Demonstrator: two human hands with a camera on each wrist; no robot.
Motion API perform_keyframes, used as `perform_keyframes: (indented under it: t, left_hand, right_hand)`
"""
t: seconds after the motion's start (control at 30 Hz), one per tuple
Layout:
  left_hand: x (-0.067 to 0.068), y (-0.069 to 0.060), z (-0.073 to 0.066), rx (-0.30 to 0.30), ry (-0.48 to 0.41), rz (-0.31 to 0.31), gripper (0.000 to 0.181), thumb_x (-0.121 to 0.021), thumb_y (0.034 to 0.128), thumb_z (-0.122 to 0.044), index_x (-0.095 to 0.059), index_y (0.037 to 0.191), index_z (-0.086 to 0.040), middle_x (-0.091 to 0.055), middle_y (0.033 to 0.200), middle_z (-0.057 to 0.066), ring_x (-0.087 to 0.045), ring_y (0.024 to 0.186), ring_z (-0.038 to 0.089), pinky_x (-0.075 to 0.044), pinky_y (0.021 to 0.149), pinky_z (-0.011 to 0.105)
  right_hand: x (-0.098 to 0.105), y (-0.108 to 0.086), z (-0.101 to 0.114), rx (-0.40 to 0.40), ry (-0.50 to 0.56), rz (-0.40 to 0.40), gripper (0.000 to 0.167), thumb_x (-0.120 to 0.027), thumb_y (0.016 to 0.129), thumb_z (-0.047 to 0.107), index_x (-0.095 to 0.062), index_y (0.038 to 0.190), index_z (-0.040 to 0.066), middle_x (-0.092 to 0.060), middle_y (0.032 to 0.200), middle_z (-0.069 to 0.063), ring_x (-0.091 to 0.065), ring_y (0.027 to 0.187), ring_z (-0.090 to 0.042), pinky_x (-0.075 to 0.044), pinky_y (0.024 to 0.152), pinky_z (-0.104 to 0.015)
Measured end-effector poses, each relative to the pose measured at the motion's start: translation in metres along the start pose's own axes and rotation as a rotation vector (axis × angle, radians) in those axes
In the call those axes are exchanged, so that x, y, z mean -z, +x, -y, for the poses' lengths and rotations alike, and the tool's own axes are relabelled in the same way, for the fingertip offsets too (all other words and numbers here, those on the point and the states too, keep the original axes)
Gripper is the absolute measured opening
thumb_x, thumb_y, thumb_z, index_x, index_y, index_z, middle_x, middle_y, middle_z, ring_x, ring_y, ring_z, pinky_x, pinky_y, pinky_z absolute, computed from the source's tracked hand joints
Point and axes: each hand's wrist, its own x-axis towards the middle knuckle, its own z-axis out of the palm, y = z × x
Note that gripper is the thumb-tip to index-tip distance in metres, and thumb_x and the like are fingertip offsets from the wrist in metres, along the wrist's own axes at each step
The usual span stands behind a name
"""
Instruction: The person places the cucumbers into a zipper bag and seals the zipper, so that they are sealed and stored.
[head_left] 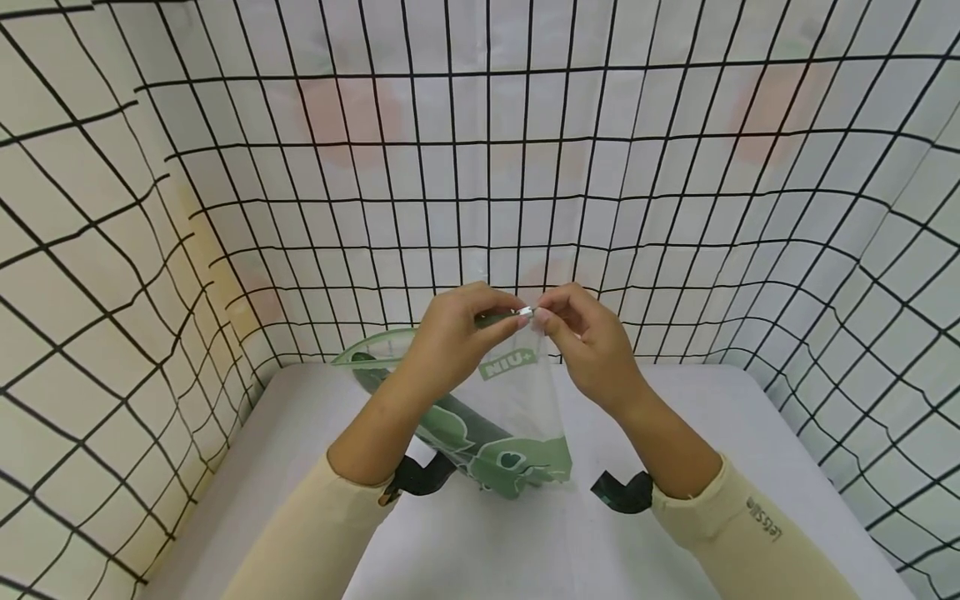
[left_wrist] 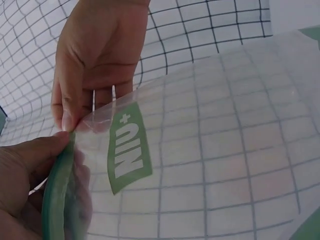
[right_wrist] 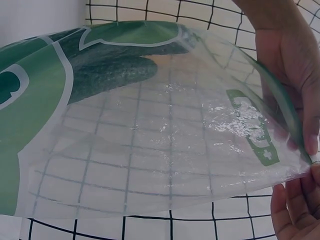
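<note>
A clear zip bag [head_left: 525,408] with green print hangs from both hands above the table. My left hand [head_left: 450,337] pinches its zip edge near the top right corner. Thumb and fingers of my right hand [head_left: 592,350] pinch that same corner, the fingertips of both hands almost meeting. A small white piece [head_left: 527,312] shows between them; what it is I cannot tell. Along the bag's mouth runs a green zip strip [left_wrist: 57,195], bowed outward at the far end. Inside lies a long, dark green, bumpy thing like a cucumber [right_wrist: 115,75], partly hidden by the print.
Black wire grid panels [head_left: 487,167] stand at the back and both sides, with white sheeting behind. Below the hands is a white tabletop [head_left: 645,550]. Dark wrist-camera mounts [head_left: 626,492] stick out from both cream sleeves [head_left: 750,533].
</note>
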Motion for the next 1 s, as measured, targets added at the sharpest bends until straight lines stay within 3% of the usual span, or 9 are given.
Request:
perform_keyframes:
  t: [0.5, 1.0]
  left_hand:
    - [-0.0028, -0.0007, 0.0047, -0.081, 0.045, -0.042, 0.016, -0.074, 0.0940, -0.025, -0.079, 0.104, -0.013, -0.073, 0.098, -0.004, -0.067, 0.090, 0.007, -0.059, 0.077, 0.020]
    - [0.0011, -0.0061, 0.0059, -0.082, 0.095, -0.041, 0.016, -0.074, 0.0937, -0.026, -0.079, 0.104, -0.014, -0.074, 0.099, -0.004, -0.066, 0.087, 0.008, -0.058, 0.075, 0.022]
  right_hand:
    - [-0.0010, -0.0017, -0.0023, 0.094, 0.005, -0.034, 0.008, -0.060, 0.102, 0.007, -0.062, 0.108, 0.004, -0.063, 0.099, -0.004, -0.062, 0.088, -0.013, -0.054, 0.085, -0.020]
    - [0.0007, -0.0039, -0.0037, 0.121, -0.014, -0.060, 0.007, -0.059, 0.102, 0.005, -0.062, 0.107, 0.002, -0.061, 0.095, -0.003, -0.060, 0.085, -0.012, -0.053, 0.083, -0.016]
